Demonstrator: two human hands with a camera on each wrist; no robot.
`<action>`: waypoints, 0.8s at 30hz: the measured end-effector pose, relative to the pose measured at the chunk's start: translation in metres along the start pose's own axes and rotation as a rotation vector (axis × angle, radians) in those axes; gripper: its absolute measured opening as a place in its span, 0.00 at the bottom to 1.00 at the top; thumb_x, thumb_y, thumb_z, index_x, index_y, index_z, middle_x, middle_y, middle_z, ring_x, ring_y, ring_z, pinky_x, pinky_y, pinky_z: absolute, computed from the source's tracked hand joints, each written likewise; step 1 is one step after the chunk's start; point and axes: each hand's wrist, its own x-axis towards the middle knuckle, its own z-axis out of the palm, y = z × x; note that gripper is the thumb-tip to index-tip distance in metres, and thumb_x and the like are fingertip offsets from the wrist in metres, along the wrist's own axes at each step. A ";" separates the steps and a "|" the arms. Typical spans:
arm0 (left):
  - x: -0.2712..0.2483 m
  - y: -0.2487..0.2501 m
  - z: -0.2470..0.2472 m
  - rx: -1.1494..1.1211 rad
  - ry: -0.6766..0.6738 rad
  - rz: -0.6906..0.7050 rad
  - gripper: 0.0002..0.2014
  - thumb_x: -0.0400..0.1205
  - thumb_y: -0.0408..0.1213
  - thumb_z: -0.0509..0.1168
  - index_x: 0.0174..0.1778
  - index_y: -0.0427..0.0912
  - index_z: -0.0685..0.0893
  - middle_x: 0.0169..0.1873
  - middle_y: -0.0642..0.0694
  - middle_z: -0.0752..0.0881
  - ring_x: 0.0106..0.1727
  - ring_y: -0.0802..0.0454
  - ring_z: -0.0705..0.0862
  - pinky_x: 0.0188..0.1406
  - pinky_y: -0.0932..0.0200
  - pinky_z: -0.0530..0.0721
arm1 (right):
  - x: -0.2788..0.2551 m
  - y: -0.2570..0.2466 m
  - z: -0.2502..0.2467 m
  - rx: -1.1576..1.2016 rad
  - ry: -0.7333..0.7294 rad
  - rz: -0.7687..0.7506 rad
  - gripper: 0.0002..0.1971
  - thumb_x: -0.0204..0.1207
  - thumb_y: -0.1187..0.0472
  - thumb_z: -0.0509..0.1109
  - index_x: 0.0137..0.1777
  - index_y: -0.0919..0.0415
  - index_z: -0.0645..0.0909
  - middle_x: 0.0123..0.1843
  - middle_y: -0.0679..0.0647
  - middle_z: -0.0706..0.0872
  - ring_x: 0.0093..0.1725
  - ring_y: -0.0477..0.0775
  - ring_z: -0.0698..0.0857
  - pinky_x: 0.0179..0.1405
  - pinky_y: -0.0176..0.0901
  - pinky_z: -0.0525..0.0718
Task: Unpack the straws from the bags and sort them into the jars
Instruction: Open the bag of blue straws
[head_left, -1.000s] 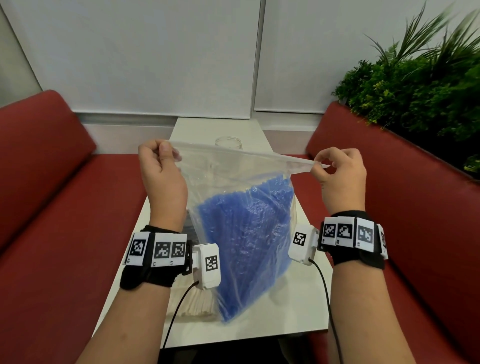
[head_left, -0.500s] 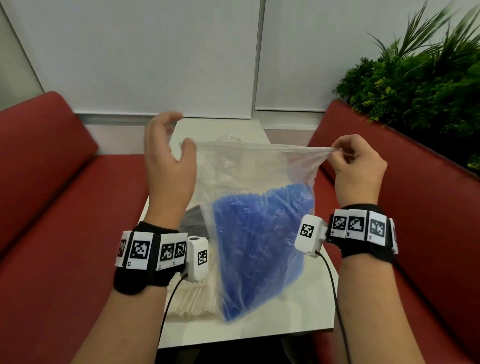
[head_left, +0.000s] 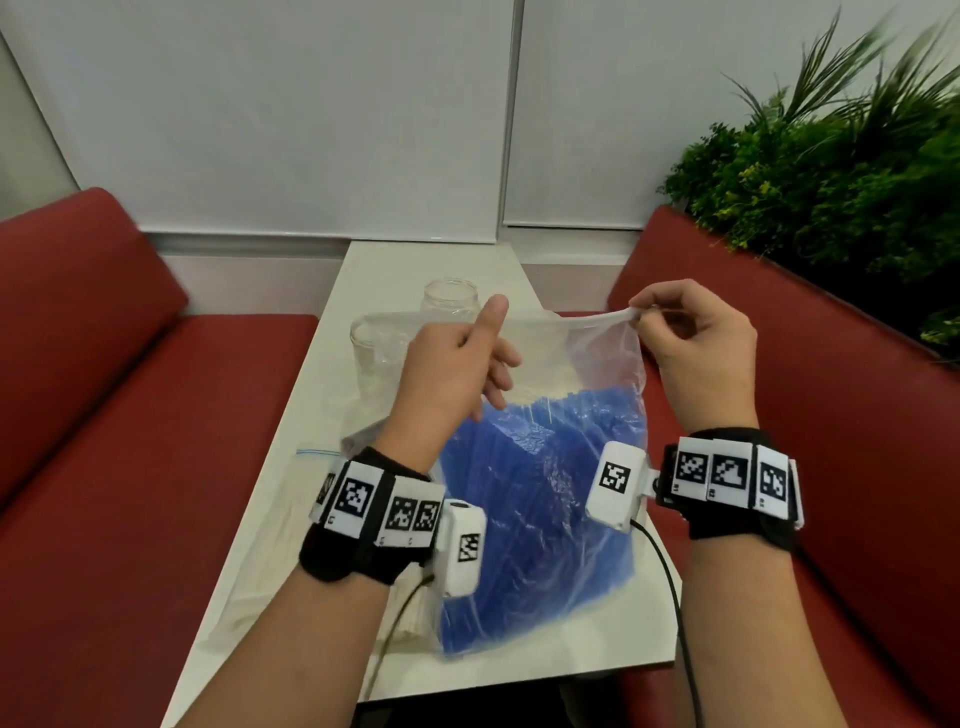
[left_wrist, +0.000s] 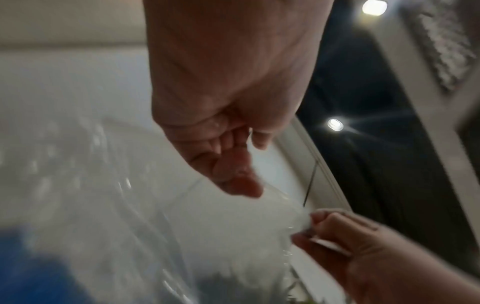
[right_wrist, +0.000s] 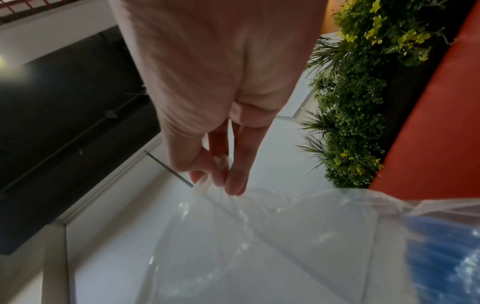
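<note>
The blue straws (head_left: 540, 499) are bunched in the lower part of a clear plastic bag (head_left: 597, 364), which stands on the counter (head_left: 426, 265) with its bottom resting near the front edge. The right hand (head_left: 696, 343) pinches the bag's top corner between thumb and fingertips, pulling it up and taut so the mouth stays raised; the right wrist view shows the film gathered in that pinch. The left hand (head_left: 457, 369) is at the opposite side of the mouth with loose fingers dipping toward the opening and the thumb raised, gripping nothing that I can make out (the left wrist view is blurred, so contact with the film is uncertain). It looks set to reach in for the straws.

Two empty glass jars (head_left: 451, 299) stand just behind the bag, well placed for receiving what comes out. A second bag of pale straws (head_left: 270, 545) lies flat on the counter to the left, untouched. Red benches (head_left: 130, 441) flank the counter, and green plants (head_left: 831, 171) rise behind the right one.
</note>
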 end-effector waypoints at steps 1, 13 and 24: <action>0.000 0.001 0.007 -0.137 -0.046 -0.113 0.31 0.85 0.65 0.60 0.44 0.37 0.90 0.31 0.39 0.91 0.27 0.46 0.89 0.19 0.61 0.81 | -0.002 -0.001 0.000 0.005 -0.035 0.000 0.10 0.75 0.69 0.70 0.44 0.55 0.89 0.40 0.45 0.91 0.40 0.40 0.86 0.42 0.32 0.83; -0.007 -0.016 0.040 -0.584 -0.055 -0.245 0.04 0.84 0.26 0.67 0.47 0.28 0.86 0.42 0.32 0.89 0.43 0.42 0.91 0.41 0.54 0.92 | -0.019 -0.002 -0.020 -0.314 -0.370 0.158 0.04 0.75 0.57 0.75 0.41 0.46 0.89 0.47 0.46 0.80 0.50 0.45 0.80 0.57 0.50 0.78; -0.014 0.016 0.041 -0.738 -0.123 0.031 0.09 0.84 0.23 0.56 0.45 0.32 0.81 0.50 0.31 0.86 0.57 0.36 0.87 0.69 0.35 0.82 | 0.005 -0.063 -0.008 -0.371 -0.466 0.037 0.08 0.81 0.66 0.68 0.50 0.59 0.90 0.35 0.50 0.91 0.31 0.42 0.87 0.34 0.27 0.79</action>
